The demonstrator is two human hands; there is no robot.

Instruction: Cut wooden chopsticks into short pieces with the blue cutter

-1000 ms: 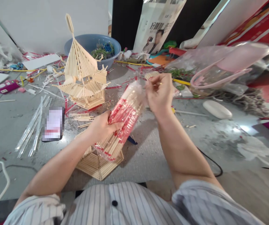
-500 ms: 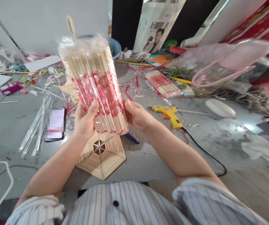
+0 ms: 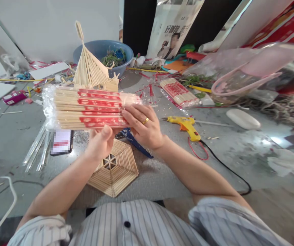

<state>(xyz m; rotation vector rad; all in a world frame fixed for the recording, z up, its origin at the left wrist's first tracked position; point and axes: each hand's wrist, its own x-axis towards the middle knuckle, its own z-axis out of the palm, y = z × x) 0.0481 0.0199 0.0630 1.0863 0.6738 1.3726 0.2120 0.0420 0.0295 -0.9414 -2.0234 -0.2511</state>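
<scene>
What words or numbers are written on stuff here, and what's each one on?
"好咖啡", it seems: white poster; its other print is too blurred.
Phone: screen blurred out.
Purple thing: label too small.
Held pack of sticks and other pack: red-and-white marks, nothing readable.

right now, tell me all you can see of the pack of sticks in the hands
The pack is clear plastic around many slim, pale, wood-like sticks with red printed bands. The wrap is crumpled at the view's left end; whether sealed, I cannot tell. It is held lengthwise across the view, nearly level, hiding part of the stick tower behind. The left hand holds its lower edge; the right hand covers part of its right end.
</scene>
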